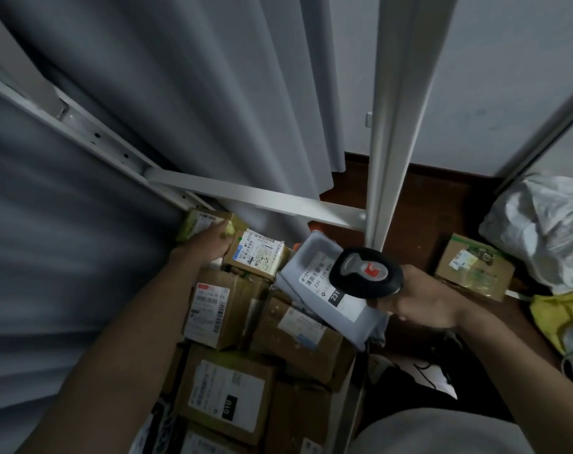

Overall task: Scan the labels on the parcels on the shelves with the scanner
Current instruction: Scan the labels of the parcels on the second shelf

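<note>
Head view: white shelf upright (396, 126) and crossbar (255, 198) cross mid-frame; grey curtain (180, 93) behind. Right hand (422, 299) is closed round the scanner (365, 273), above a grey mailer bag (324, 286). Left hand (213, 240), fingers curled, grips a yellowish parcel (203, 222). Cardboard parcels (226, 398) crowd the shelf at lower centre.

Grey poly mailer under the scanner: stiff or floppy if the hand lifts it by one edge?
Probably floppy: the grey poly mailer is a soft plastic bag with a wrinkled lower edge. Its smooth film looks slippery, so it may slide off the cardboard boxes it lies tilted across. It looks flat, so likely light, though the contents are hidden.
</note>
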